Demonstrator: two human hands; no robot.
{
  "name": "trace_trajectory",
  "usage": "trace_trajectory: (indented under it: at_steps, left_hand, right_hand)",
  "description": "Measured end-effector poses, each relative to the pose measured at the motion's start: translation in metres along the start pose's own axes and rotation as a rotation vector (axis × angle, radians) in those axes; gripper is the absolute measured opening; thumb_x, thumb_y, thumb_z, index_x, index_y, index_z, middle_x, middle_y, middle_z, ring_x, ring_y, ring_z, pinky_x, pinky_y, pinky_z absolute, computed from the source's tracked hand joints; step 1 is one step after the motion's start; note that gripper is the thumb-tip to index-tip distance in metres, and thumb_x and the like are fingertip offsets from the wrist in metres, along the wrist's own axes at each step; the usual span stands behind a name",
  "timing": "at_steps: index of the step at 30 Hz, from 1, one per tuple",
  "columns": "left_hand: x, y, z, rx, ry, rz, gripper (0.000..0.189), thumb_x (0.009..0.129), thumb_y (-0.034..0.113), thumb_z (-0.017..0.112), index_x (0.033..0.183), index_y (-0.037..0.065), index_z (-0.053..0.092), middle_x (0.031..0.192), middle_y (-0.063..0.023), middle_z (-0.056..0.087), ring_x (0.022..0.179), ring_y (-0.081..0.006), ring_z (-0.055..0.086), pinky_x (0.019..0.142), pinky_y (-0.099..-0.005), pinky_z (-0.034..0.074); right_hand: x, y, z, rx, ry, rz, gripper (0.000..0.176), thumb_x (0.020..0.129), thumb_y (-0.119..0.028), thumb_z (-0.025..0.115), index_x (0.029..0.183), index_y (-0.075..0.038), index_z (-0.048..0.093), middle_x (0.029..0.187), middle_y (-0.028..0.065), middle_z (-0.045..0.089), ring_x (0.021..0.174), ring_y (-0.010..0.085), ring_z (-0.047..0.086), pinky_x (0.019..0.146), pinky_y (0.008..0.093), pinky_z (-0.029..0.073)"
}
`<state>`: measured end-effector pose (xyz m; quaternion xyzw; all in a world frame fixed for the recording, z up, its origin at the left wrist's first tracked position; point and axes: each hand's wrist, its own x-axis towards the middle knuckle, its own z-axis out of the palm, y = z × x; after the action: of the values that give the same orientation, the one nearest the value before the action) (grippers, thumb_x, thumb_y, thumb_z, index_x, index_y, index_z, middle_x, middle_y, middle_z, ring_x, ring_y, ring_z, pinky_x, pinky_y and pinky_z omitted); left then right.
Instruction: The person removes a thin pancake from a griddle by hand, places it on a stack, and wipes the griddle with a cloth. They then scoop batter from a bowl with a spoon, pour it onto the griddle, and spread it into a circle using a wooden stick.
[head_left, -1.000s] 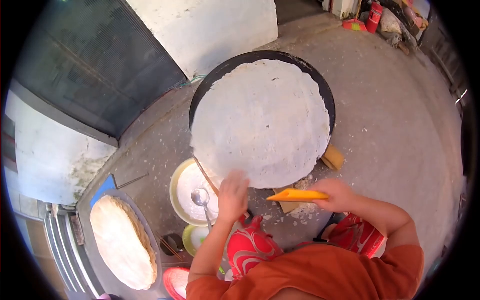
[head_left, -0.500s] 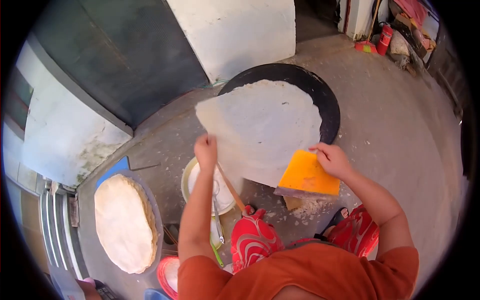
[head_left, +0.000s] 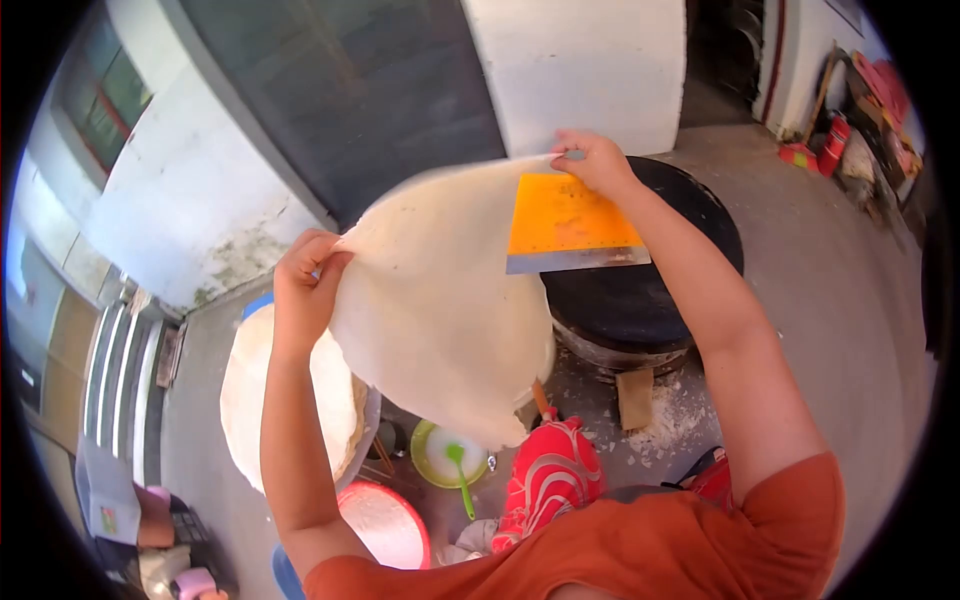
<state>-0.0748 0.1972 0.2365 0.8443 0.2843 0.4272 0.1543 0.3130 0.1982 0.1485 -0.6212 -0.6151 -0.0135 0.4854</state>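
Note:
A large, thin, pale flatbread [head_left: 440,310] hangs in the air between my two hands. My left hand [head_left: 308,275] pinches its upper left edge between thumb and fingers. At its upper right edge, my right hand [head_left: 595,162] is closed on the bread and also carries an orange scraper [head_left: 575,220] with a metal blade. The scraper hangs in front of the bread and partly over the round black griddle [head_left: 640,305], whose visible surface is bare. Behind my left forearm lies a stack of similar flatbreads [head_left: 250,400] on a round board.
Below the bread stands a yellow-green bowl [head_left: 425,470] with a green brush or spatula [head_left: 458,470] in it. A red basin [head_left: 400,535] with pale contents sits nearer me. Crumbs [head_left: 675,420] litter the floor by the griddle. A fire extinguisher [head_left: 832,148] stands far right.
The flatbread has come off the griddle and moved left, lifted by both hands. My right hand has risen with the scraper to the bread's upper edge. My view has shifted.

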Motion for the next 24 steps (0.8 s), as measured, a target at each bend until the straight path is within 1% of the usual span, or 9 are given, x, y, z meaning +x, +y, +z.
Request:
trace_trajectory:
  at_steps: [4,6,8,10,13,15,17,19,24]
  left_hand:
    - [-0.027,-0.101,-0.046,0.034,0.205,-0.296,0.006,0.076,-0.002,0.057,0.082,-0.001,0.06,0.073,-0.003,0.058,0.069,-0.009,0.051,0.064,-0.0214,0.041]
    - [-0.033,-0.125,-0.085,0.076,0.356,-0.399,0.008,0.076,0.001,0.059,0.083,-0.001,0.063,0.072,-0.0032,0.061,0.068,-0.008,0.052,0.064,-0.0215,0.041]
    - [-0.039,-0.148,-0.135,0.037,0.471,-0.371,0.011,0.076,0.001,0.059,0.085,-0.001,0.065,0.075,-0.0035,0.064,0.07,-0.0076,0.054,0.065,-0.0217,0.042]
    - [-0.055,-0.122,-0.176,-0.063,0.636,-0.281,0.015,0.078,0.001,0.058,0.092,-0.003,0.064,0.082,-0.0035,0.064,0.074,-0.0077,0.056,0.07,-0.0204,0.043]
    - [-0.111,-0.086,-0.218,0.212,0.797,-0.296,0.02,0.081,0.004,0.058,0.099,-0.003,0.061,0.09,-0.0055,0.064,0.079,-0.0076,0.056,0.074,-0.0215,0.044]
    - [-0.168,-0.08,-0.224,0.292,0.891,-0.364,0.023,0.079,-0.006,0.053,0.101,-0.003,0.06,0.098,-0.0085,0.062,0.089,-0.013,0.057,0.08,-0.0254,0.044]
    - [-0.219,-0.071,-0.206,0.46,0.806,-0.215,0.035,0.072,-0.015,0.044,0.1,-0.003,0.06,0.105,-0.0115,0.059,0.102,-0.02,0.054,0.088,-0.0306,0.042]
    - [-0.284,-0.094,-0.191,0.587,0.698,-0.282,0.044,0.066,-0.019,0.037,0.099,-0.001,0.061,0.11,-0.0137,0.057,0.113,-0.0273,0.047,0.095,-0.0359,0.037]
    - [-0.397,-0.148,-0.139,0.628,0.573,-0.542,0.039,0.066,-0.014,0.042,0.093,0.003,0.063,0.105,-0.0128,0.058,0.116,-0.0311,0.044,0.094,-0.0379,0.037]
  right_hand:
    - [0.029,-0.09,0.025,-0.022,-0.238,0.016,0.018,0.075,-0.022,0.064,0.084,-0.007,0.063,0.092,0.0115,0.062,0.085,0.0273,0.058,0.075,0.0315,0.044]
    - [0.045,-0.139,0.036,-0.046,-0.116,-0.32,0.018,0.078,-0.022,0.06,0.088,-0.007,0.062,0.08,0.0108,0.062,0.074,0.0256,0.058,0.069,0.0325,0.045]
    - [0.053,-0.191,0.045,0.001,0.085,-0.538,0.014,0.078,-0.022,0.056,0.084,-0.011,0.062,0.081,0.0089,0.062,0.077,0.0286,0.058,0.067,0.036,0.045]
    - [0.047,-0.24,0.049,0.127,0.168,-0.661,0.013,0.078,-0.021,0.056,0.085,-0.011,0.063,0.083,0.0086,0.062,0.077,0.0274,0.058,0.067,0.0348,0.046]
    - [0.019,-0.275,0.072,0.288,0.181,-0.794,0.013,0.077,-0.018,0.057,0.087,-0.013,0.064,0.09,0.0068,0.062,0.078,0.0262,0.059,0.067,0.0331,0.047]
    - [-0.016,-0.278,0.101,0.346,0.096,-0.801,0.013,0.076,-0.017,0.058,0.087,-0.014,0.064,0.094,0.0061,0.062,0.079,0.026,0.059,0.066,0.0326,0.048]
    - [-0.055,-0.269,0.131,0.385,-0.126,-0.738,0.015,0.076,-0.016,0.059,0.09,-0.016,0.065,0.102,0.0059,0.06,0.08,0.0259,0.06,0.066,0.0323,0.049]
    - [-0.092,-0.252,0.158,0.38,-0.365,-0.58,0.022,0.076,-0.016,0.059,0.098,-0.018,0.063,0.11,0.0078,0.057,0.082,0.0266,0.06,0.068,0.033,0.049]
    - [-0.143,-0.189,0.19,0.239,-0.553,-0.375,0.041,0.077,-0.016,0.058,0.118,-0.017,0.05,0.119,0.0099,0.051,0.103,0.0278,0.052,0.087,0.0337,0.042]
